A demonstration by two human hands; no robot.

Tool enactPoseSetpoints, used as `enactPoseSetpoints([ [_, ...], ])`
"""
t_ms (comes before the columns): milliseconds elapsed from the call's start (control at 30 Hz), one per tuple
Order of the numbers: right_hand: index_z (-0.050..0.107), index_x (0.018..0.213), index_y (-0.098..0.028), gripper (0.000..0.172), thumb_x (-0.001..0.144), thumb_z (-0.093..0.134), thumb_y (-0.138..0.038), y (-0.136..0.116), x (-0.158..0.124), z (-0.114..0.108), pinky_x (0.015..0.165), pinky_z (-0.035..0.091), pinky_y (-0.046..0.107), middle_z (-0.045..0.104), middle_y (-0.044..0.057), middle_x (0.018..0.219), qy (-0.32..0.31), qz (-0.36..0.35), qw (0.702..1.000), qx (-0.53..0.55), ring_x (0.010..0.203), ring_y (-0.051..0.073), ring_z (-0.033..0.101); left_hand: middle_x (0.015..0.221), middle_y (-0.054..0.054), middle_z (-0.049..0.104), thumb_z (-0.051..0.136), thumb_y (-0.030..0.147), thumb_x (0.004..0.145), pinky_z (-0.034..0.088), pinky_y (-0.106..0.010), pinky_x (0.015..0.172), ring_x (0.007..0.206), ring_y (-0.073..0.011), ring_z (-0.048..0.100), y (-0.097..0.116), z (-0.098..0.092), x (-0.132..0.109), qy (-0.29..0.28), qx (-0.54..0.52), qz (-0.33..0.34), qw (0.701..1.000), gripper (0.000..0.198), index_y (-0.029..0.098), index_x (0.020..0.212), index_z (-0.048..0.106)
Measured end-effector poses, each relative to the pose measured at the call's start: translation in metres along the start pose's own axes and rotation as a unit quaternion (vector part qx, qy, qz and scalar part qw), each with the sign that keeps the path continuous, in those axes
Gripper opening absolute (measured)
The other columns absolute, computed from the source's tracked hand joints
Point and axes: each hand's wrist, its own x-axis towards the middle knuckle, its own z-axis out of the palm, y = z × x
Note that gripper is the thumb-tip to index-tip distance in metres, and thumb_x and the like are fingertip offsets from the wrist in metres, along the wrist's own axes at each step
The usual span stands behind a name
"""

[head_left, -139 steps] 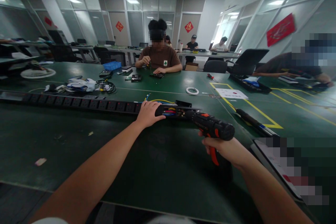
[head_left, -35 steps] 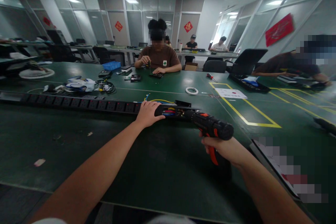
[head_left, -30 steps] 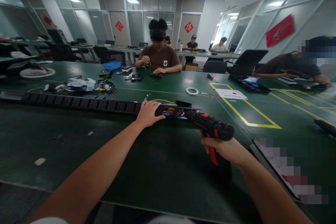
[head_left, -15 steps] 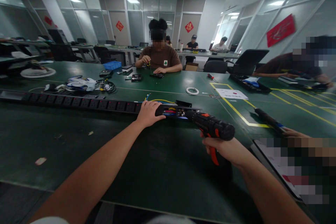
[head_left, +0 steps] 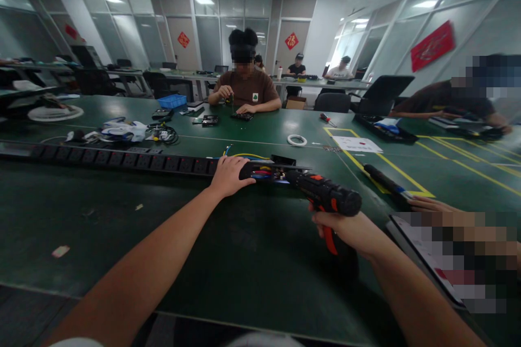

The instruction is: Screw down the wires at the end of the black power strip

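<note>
While a neighbour's hand point(head_left: 433, 203) slid a dark tool point(head_left: 385, 180) farther in from the right, the left hand point(head_left: 231, 176) stayed bent over the black socket strip point(head_left: 158, 163) on the green table point(head_left: 252, 260), fingers a bit spread, holding it. The right hand point(head_left: 336, 222) stayed curled round the drill point(head_left: 325, 193) by the wires point(head_left: 264, 172), so the work seemed unbothered.

The power strip point(head_left: 142, 161) looks like black plastic, mostly matt, with a faint sheen along its sockets. Coloured wires point(head_left: 264, 172) in its open end wear smooth plastic coating, beside small metal parts that glint. The drill point(head_left: 325, 192) has a dark plastic body with a soft shine and smooth orange-red plastic accents. The green tabletop point(head_left: 244, 260) is smooth and semi-gloss, catching pale reflections. The sheet point(head_left: 358, 144) looks like matt white paper. The basket point(head_left: 172, 101) is blue plastic; the brown shirt point(head_left: 264, 87), soft matt cloth; the partition panels point(head_left: 232, 5), smooth glass.
</note>
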Motion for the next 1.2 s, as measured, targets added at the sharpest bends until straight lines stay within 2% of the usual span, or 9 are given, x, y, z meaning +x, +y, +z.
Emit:
enactPoseSetpoints([
  [167,0.069,0.091,-0.024,0.026,0.068,0.072,-0.036,-0.0009,-0.0008,-0.001,0.058,0.049,0.031,0.068,-0.001,0.061,0.004,-0.004,1.0,-0.008,0.059,0.021,0.065,0.152,-0.012,0.07,0.075,0.069,0.098,0.033,-0.059,0.129,0.144,-0.0381,0.059,0.0002,0.0,0.0004,-0.007,-0.012,-0.003,1.0,0.066,0.026,0.148,0.067],
  [867,0.068,0.088,-0.024,0.024,0.068,0.072,-0.034,-0.0057,-0.0041,0.0008,0.057,0.05,0.031,0.067,-0.002,0.061,0.011,0.002,1.0,-0.004,0.058,0.021,0.066,0.151,-0.012,0.071,0.076,0.068,0.097,0.033,-0.059,0.13,0.144,-0.0378,0.059,0.0018,-0.0007,0.0003,-0.005,-0.01,-0.002,1.0,0.066,0.026,0.147,0.068],
  [1067,0.072,0.102,-0.024,0.035,0.069,0.073,-0.036,-0.0035,-0.0039,0.0019,0.058,0.05,0.032,0.068,-0.002,0.06,0.011,0.011,1.0,-0.003,0.059,0.022,0.068,0.152,-0.012,0.07,0.075,0.069,0.097,0.033,-0.059,0.13,0.144,-0.0387,0.059,-0.0002,0.0013,0.0003,-0.004,-0.005,-0.004,1.0,0.067,0.026,0.147,0.068],
  [1200,0.07,0.097,-0.023,0.031,0.068,0.073,-0.033,0.0,-0.0013,0.0017,0.061,0.053,0.033,0.068,-0.002,0.06,0.006,0.004,1.0,0.003,0.061,0.022,0.068,0.151,-0.013,0.07,0.075,0.069,0.097,0.034,-0.059,0.129,0.143,-0.0385,0.059,-0.0019,0.0025,0.0008,-0.007,-0.007,0.0,1.0,0.068,0.025,0.148,0.068],
])
